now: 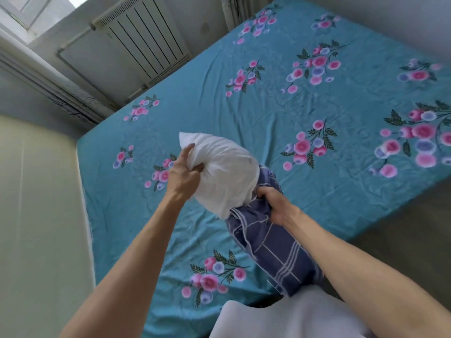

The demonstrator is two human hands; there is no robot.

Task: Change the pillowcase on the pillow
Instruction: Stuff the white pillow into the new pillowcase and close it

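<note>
Plainly, we list what we see:
Pillow: we see a white pillow point(224, 172), plump and creased, its upper corner pointing up and left; its upper part is bare, its lower end goes into the case.
Pillowcase: we see a dark blue pillowcase point(271, 250) with thin white checks, bunched around the pillow's lower end and hanging down toward us.
Where: we hold both above the bed, near its front middle, off the sheet.
Left hand: our left hand point(184, 173) grips the pillow's bare side, fingers dug into the white fabric, thumb up along it.
Right hand: our right hand point(274, 203) clenches the gathered mouth of the pillowcase, just beside the pillow.
Bed: we see a teal sheet point(280, 113) with pink and lilac flower sprays, lightly wrinkled.
Wall: we see a white radiator point(146, 37) beyond the bed.
</note>
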